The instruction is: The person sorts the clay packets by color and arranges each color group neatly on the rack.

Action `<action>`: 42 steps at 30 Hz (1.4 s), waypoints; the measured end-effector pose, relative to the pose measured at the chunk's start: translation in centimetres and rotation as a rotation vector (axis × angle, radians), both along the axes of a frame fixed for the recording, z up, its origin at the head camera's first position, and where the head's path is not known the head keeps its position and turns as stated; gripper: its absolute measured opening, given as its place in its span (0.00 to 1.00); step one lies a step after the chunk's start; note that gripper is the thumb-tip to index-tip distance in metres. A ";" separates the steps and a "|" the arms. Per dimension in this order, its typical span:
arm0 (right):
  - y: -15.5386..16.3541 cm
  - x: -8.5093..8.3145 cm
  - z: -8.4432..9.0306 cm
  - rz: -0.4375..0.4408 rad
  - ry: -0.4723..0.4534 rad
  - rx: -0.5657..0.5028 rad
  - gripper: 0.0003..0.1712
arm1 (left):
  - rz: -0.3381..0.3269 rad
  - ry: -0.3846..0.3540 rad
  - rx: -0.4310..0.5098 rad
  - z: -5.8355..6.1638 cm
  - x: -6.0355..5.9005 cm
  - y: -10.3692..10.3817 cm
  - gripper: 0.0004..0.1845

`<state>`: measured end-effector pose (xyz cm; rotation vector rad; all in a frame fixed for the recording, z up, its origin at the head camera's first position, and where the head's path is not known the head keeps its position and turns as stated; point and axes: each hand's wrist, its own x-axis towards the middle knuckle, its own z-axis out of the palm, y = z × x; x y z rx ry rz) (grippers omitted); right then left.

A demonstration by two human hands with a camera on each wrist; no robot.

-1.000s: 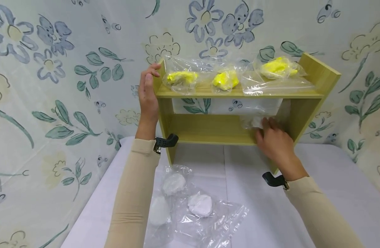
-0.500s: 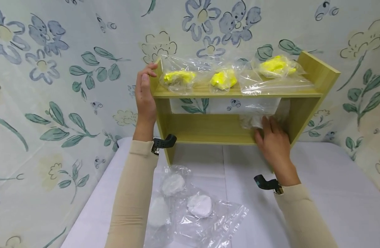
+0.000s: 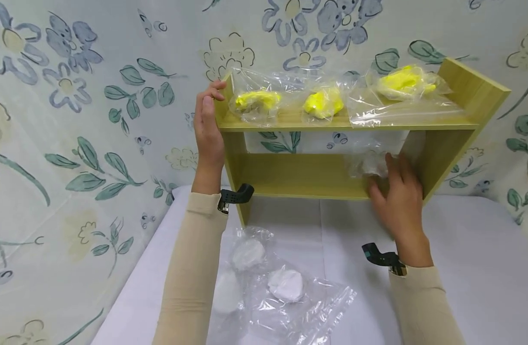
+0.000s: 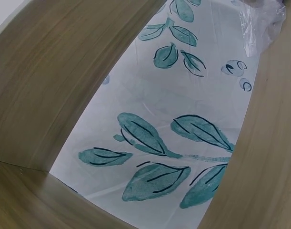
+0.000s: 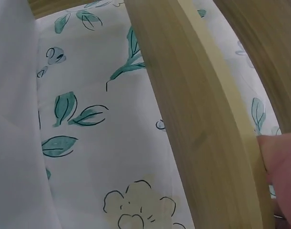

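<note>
The bagged white lump point(image 3: 367, 163) lies at the right end of the wooden rack's point(image 3: 462, 139) lower shelf, a pale, soft-looking mass in a crinkled clear bag, close to the right side panel. The right hand point(image 3: 399, 203) rests on it with fingers fairly straight over the plastic, pressing or steadying rather than clutching; whether the thumb pinches the bag cannot be told. By the look of it this bag is as good as placed, with the rest of the lower shelf bare. Above, three bags of yellow lumps point(image 3: 320, 103) sit in a row on the top shelf. The left hand point(image 3: 209, 134) lies flat along the rack's left upright, fingertips curled over its top edge. Near the viewer, three more bags of white lumps point(image 3: 285, 285) lie loose on the white table point(image 3: 462, 268), seemingly yet to be shelved.
</note>
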<state>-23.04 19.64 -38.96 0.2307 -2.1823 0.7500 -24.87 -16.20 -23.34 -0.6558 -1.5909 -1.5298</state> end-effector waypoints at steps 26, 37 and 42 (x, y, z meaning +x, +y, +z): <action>-3.7 7.7 4.7 0.541 -0.007 -0.037 0.48 | -0.025 0.015 0.005 0.1 0.3 0.0 0.13; -7.2 8.5 2.4 0.765 -0.306 0.152 0.44 | -0.034 0.023 0.005 -0.5 -0.1 -0.1 0.13; -8.3 8.0 0.6 0.893 -0.553 0.252 0.45 | -0.027 0.036 -0.018 -0.1 -0.1 -0.2 0.13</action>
